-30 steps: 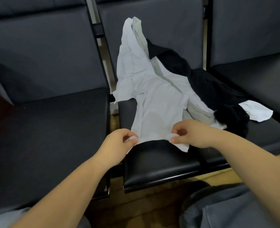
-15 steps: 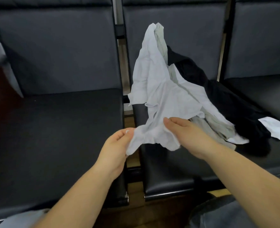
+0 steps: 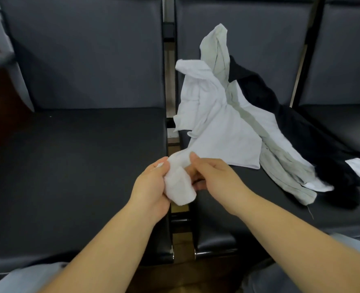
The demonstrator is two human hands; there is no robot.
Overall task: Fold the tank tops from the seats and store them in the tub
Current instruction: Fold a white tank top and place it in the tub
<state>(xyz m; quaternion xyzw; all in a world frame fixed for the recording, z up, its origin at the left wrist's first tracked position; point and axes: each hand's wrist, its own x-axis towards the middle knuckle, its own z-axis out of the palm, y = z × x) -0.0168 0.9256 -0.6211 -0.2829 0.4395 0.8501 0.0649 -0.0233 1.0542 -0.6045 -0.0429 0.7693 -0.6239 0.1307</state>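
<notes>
Both the left hand (image 3: 153, 185) and right hand (image 3: 212, 178) clenched the white tank top's (image 3: 215, 123) bunched hem, just in front of the middle seat (image 3: 227, 208). Best practice: find both corners, then spread it flat.

Both hands (image 3: 187, 182) curled, thumbs up

A row of dark padded seats (image 3: 79, 166) fills the view, metal frame rails (image 3: 168, 60) between them, wooden floor (image 3: 180, 237) showing below.
</notes>
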